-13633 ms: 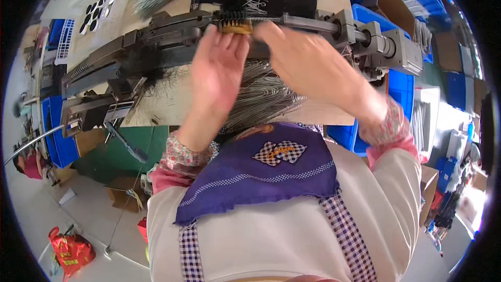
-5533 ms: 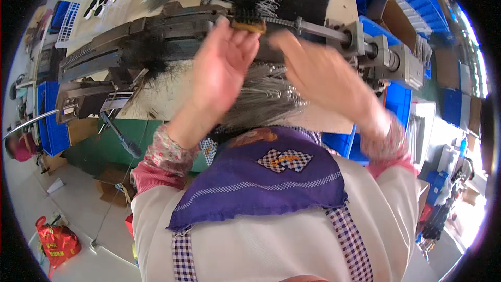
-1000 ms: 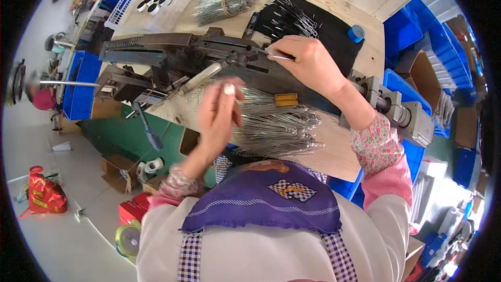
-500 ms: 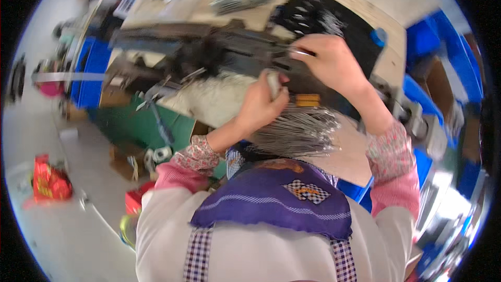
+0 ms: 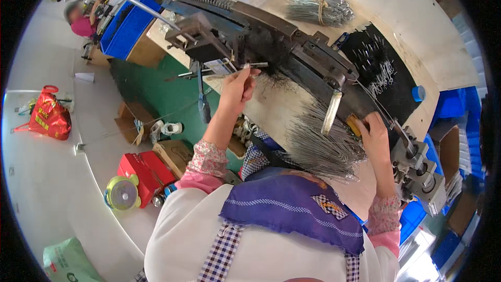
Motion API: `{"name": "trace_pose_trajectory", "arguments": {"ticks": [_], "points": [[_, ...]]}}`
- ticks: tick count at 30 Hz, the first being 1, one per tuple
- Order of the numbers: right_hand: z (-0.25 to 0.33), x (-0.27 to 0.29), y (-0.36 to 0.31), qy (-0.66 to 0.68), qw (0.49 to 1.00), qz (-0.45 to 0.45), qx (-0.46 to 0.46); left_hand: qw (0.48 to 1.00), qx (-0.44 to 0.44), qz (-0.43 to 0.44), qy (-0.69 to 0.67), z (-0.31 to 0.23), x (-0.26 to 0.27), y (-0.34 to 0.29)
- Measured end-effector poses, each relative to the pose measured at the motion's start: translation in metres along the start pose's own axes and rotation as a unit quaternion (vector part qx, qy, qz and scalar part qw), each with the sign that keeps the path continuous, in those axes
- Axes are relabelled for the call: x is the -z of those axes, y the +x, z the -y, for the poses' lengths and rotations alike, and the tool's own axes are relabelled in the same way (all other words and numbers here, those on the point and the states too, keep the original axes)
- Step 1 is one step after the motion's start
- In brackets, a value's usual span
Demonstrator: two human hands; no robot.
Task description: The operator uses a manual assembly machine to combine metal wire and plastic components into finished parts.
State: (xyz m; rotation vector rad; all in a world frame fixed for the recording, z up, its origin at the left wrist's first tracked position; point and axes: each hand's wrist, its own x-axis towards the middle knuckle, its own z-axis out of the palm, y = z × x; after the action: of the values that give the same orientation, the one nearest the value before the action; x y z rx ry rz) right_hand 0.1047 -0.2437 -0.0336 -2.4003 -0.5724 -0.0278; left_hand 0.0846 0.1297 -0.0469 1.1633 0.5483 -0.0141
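Observation:
My left hand point(image 5: 237, 91) is raised at the left part of a long dark metal machine point(image 5: 282, 36). Its thumb and fingertips pinch a short metal rod point(image 5: 260, 65), which points toward the machine. On the right, my right hand point(image 5: 377, 134) has its fingers bent over a small yellow block point(image 5: 355, 125) at the machine's near side. The palm hides part of that grip. Between my hands lies a thick bundle of thin metal wires point(image 5: 323, 143), close to my lap. A metal lever point(image 5: 332, 112) sticks out from the machine above the wires.
Beyond the machine, a black mat point(image 5: 373, 62) bears several small metal pieces, beside a tied wire bundle point(image 5: 321, 6) and a blue cap point(image 5: 418, 93). A metal fixture point(image 5: 420, 177) stands at right. Blue-handled tool point(image 5: 203, 104) hangs left. Another person point(image 5: 83, 21) is far left.
My hands have moved apart: the left to the machine's left part, the right down to the yellow block. The metal piece in my right hand is no longer seen there. The view has turned.

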Motion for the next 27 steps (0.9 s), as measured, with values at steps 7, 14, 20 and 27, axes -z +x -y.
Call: {"name": "trace_pose_trajectory", "arguments": {"ticks": [7, 14, 20, 27], "points": [[0.069, 0.084, -0.042, 0.072, 0.986, 0.036, -0.146, 0.975, -0.064, -0.066, -0.204, 0.037, -0.036, 0.0], [0.065, 0.12, -0.029, 0.217, 0.936, -0.172, -0.218, 0.936, -0.001, 0.353, 0.007, 0.012, -0.191, -0.096], [0.063, 0.13, -0.026, 0.142, 0.959, -0.161, -0.187, 0.923, 0.174, 0.343, -0.029, 0.049, -0.233, -0.069], [0.018, 0.1, 0.042, -0.098, 0.988, -0.123, -0.006, 0.971, 0.01, 0.234, -0.05, 0.049, -0.225, -0.068]]}}
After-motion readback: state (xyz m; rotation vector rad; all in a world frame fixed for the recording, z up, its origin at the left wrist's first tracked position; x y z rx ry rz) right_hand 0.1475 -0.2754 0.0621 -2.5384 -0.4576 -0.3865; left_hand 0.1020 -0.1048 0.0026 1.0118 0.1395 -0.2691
